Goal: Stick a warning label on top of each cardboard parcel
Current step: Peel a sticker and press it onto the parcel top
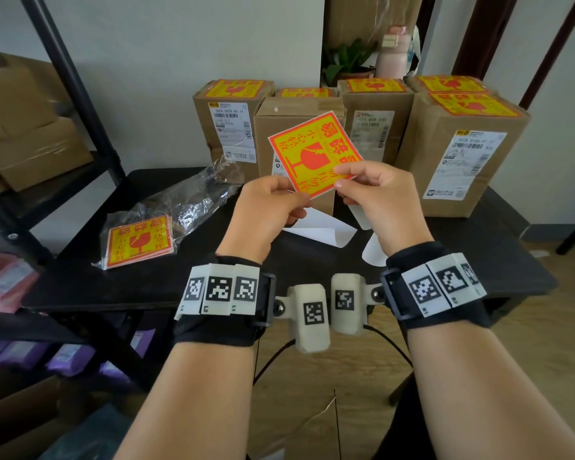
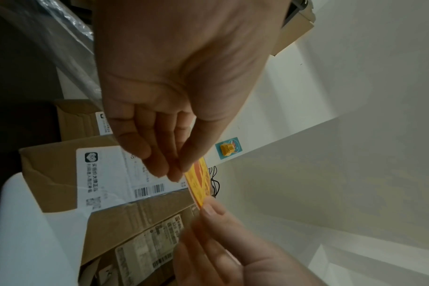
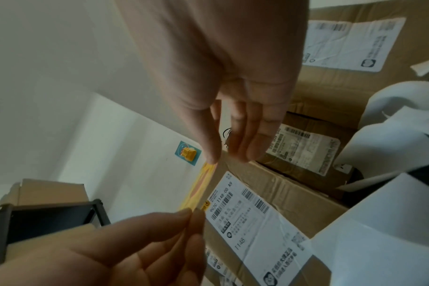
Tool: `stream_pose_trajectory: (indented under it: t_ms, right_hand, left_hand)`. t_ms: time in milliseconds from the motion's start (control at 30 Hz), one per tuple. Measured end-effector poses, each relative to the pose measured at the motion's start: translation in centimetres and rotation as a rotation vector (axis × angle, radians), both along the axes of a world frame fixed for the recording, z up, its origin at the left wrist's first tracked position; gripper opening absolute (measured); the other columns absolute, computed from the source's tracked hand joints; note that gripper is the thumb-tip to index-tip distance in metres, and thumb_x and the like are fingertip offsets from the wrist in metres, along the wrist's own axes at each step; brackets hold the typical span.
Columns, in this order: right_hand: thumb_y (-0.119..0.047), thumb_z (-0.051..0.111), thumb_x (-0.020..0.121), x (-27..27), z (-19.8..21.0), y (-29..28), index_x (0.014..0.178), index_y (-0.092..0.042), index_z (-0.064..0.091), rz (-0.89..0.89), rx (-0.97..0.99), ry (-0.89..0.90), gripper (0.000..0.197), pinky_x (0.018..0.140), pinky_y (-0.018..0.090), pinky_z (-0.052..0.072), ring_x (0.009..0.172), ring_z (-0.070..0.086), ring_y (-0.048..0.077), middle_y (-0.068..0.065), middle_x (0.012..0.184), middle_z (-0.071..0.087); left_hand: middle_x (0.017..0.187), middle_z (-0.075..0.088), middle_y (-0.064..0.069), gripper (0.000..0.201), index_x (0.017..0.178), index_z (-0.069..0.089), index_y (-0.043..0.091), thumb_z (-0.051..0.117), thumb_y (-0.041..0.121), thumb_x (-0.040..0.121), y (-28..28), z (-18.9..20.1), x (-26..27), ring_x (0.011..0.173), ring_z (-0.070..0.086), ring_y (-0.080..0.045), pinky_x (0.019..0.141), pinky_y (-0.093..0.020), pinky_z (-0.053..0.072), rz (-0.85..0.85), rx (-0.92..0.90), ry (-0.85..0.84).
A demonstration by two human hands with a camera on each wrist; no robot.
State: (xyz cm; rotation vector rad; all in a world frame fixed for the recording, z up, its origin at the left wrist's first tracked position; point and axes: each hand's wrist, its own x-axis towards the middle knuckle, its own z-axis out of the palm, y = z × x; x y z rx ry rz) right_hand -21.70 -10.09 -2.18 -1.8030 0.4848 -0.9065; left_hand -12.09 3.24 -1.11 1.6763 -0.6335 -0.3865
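Black table, long, set against a pale wall. Metal shelving at left, stacked with brown cartons.

Six cardboard parcels along the table's far edge:
- large right-hand parcel, label already on top
- rear-right parcel behind it, labelled on top
- tall middle-right parcel, labelled on top
- rear-left parcel, labelled on top
- small rear-middle parcel, labelled on top
- front-middle parcel, top bare brown, just behind the raised hands.

Crinkled clear plastic bag on the table, left of the hands, holding a stack of spare labels at its near end. White backing sheets curled on the table under and beside the hands.

Left hand raised above the table, thumb and curled fingers pinching the lower-left edge of the warning label. Right hand level with it, thumb and fingertips nipping the lower-right edge. Both grips closed down tight on the paper, the other fingers loosely bent.

Warning label held in the air between the two hands, tilted to a diamond, printed face toward the head camera: yellow ground, red border, red broken-glass mark. In front of the unlabelled front-middle parcel, not touching it. Seen edge-on in both wrist views.
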Motion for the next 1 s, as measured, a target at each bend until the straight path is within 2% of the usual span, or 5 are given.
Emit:
stream_pose_trajectory:
  t_ms: [100, 200, 333, 400, 1000]
  right_hand:
    - [-0.022, 0.071, 0.087, 0.0, -0.2, -0.1, 0.112, -0.027, 0.071, -0.076, -0.193, 0.065, 0.026, 0.091, 0.012, 0.042, 0.108, 0.052, -0.001, -0.019, 0.111, 0.061]
    - [-0.02, 0.071, 0.087, 0.2, 0.2, -0.3, 0.11, -0.026, 0.073, -0.054, -0.315, 0.083, 0.025, 0.092, 0.008, 0.036, 0.112, 0.048, -0.001, -0.014, 0.114, 0.059]
    - [-0.031, 0.071, 0.081, 1.4, 0.4, 0.2, 0.089, -0.037, 0.075, -0.018, -0.436, 0.131, 0.011, 0.099, 0.046, 0.043, 0.11, 0.057, 0.018, -0.013, 0.103, 0.067]
    - [-0.037, 0.07, 0.081, 1.8, 0.2, 0.6, 0.084, -0.044, 0.072, 0.008, -0.481, 0.181, 0.008, 0.096, 0.054, 0.042, 0.108, 0.058, 0.019, -0.015, 0.099, 0.067]
    - [-0.032, 0.073, 0.084, 0.8, 0.9, 1.6, 0.096, -0.032, 0.076, 0.002, -0.506, 0.124, 0.012, 0.095, 0.052, 0.042, 0.099, 0.057, 0.01, -0.021, 0.091, 0.068]
  left_hand:
    - [0.079, 0.07, -0.004, 0.01, 0.093, 0.068, 0.008, 0.062, 0.004, 0.087, 0.3, -0.1, 0.3, 0.061, 0.063, -0.005, 0.054, -0.009, 0.05, 0.075, 0.006, -0.046]
    - [0.079, 0.071, -0.003, 0.012, 0.091, 0.07, 0.011, 0.061, 0.005, 0.086, 0.5, -0.1, 0.6, 0.06, 0.063, -0.001, 0.058, -0.013, 0.049, 0.084, 0.042, -0.089]
    - [0.083, 0.071, -0.01, 0.012, 0.092, 0.073, 0.008, 0.062, 0.009, 0.088, 0.4, 0.1, 0.7, 0.069, 0.065, -0.013, 0.062, -0.018, 0.052, 0.039, 0.047, -0.066]
    - [0.084, 0.073, -0.011, 0.012, 0.093, 0.074, 0.009, 0.064, 0.011, 0.088, 0.6, 0.1, 0.7, 0.074, 0.069, -0.018, 0.064, -0.02, 0.055, 0.019, 0.017, -0.041]
    - [0.084, 0.074, -0.004, 0.015, 0.097, 0.07, 0.007, 0.071, 0.004, 0.083, 1.2, 0.5, 0.5, 0.081, 0.069, -0.013, 0.088, -0.036, 0.055, -0.034, -0.13, 0.052]
